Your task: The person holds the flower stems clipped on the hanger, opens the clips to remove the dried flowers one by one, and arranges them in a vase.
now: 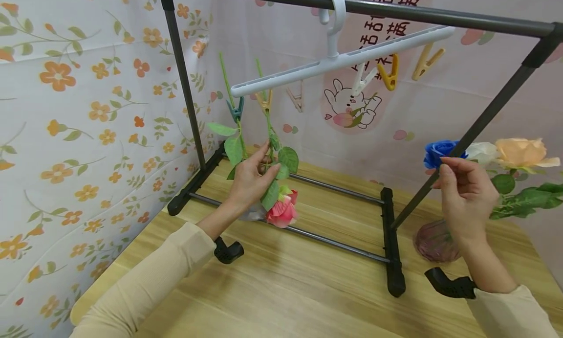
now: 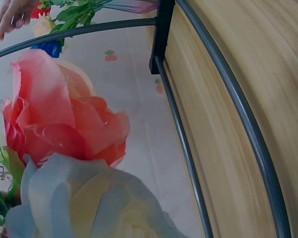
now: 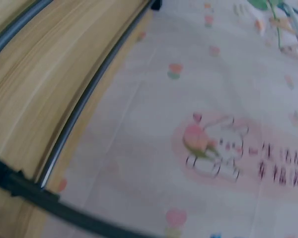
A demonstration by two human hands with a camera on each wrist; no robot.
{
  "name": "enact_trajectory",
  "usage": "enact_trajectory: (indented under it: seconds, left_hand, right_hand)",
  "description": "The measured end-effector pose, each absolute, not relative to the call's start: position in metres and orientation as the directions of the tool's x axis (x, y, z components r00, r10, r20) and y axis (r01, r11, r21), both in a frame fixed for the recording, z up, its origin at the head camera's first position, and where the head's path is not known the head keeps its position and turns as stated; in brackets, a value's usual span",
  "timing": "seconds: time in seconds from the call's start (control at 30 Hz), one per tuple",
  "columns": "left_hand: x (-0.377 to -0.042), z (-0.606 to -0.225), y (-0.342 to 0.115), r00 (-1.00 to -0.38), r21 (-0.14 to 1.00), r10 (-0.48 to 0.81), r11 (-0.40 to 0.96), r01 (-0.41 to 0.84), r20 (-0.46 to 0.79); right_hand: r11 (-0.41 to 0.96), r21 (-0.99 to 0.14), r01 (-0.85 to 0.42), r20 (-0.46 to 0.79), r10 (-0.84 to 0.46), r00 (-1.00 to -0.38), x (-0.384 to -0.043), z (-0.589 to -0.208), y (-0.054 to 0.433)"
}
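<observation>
A pink rose [image 1: 283, 212] hangs head down by its stem from a yellow clothespin [image 1: 265, 102] on the white hanger [image 1: 343, 61]. My left hand [image 1: 251, 179] pinches its leafy stem between thumb and fingers. Beside it a teal clothespin [image 1: 236, 109] holds another stem, whose pale white rose [image 2: 84, 198] fills the bottom of the left wrist view and is mostly behind my hand in the head view. My right hand [image 1: 470, 198] is raised at the right, fingers loosely curled with nothing in them. It overlaps the blue rose [image 1: 440, 153] in the head view, but appears apart from it in the left wrist view.
A dark metal rack [image 1: 488, 101] carries the hanger and stands on the wooden table [image 1: 281, 289]. More clothespins [image 1: 388, 73] hang from the hanger. A pink glass vase [image 1: 435, 241] with a peach rose [image 1: 523, 153] and other flowers stands at the right. Patterned cloth [image 1: 83, 132] hangs behind.
</observation>
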State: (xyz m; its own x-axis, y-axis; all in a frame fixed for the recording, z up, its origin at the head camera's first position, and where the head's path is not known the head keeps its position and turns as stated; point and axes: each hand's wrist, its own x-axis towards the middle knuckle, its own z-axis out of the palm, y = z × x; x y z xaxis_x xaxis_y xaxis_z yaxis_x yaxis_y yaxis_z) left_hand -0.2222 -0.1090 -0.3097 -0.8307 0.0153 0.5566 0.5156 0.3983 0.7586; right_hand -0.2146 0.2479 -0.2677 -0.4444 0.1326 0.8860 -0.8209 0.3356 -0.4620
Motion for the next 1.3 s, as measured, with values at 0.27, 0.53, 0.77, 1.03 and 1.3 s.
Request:
enact_trajectory:
  seconds: [0.27,0.53,0.77,1.03,1.3]
  left_hand:
    - [-0.221,-0.305,-0.115,-0.844,0.765,0.032,0.405,0.501,0.536]
    - [-0.218,-0.300,-0.121,-0.854,0.758,0.051,0.435,0.486,0.518]
    - [-0.214,-0.297,-0.125,-0.864,0.766,0.076,0.430,0.479,0.498]
    - [-0.210,-0.293,-0.129,-0.866,0.760,0.085,0.442,0.477,0.493]
    - [-0.207,-0.289,-0.132,-0.850,0.727,0.095,0.474,0.496,0.518]
  right_hand:
    - [0.528,-0.304,-0.793,0.893,-0.132,-0.430,-0.240,-0.254,0.201]
    - [0.534,-0.029,-0.845,0.853,-0.427,-0.299,-0.261,-0.228,0.143]
    - [0.490,0.093,-0.867,0.731,-0.625,-0.275,-0.273,-0.212,0.102]
    - [0.477,0.195,-0.857,0.670,-0.703,-0.238,-0.284,-0.195,0.063]
    - [0.435,0.467,-0.770,0.527,-0.836,-0.153,-0.294,-0.179,0.034]
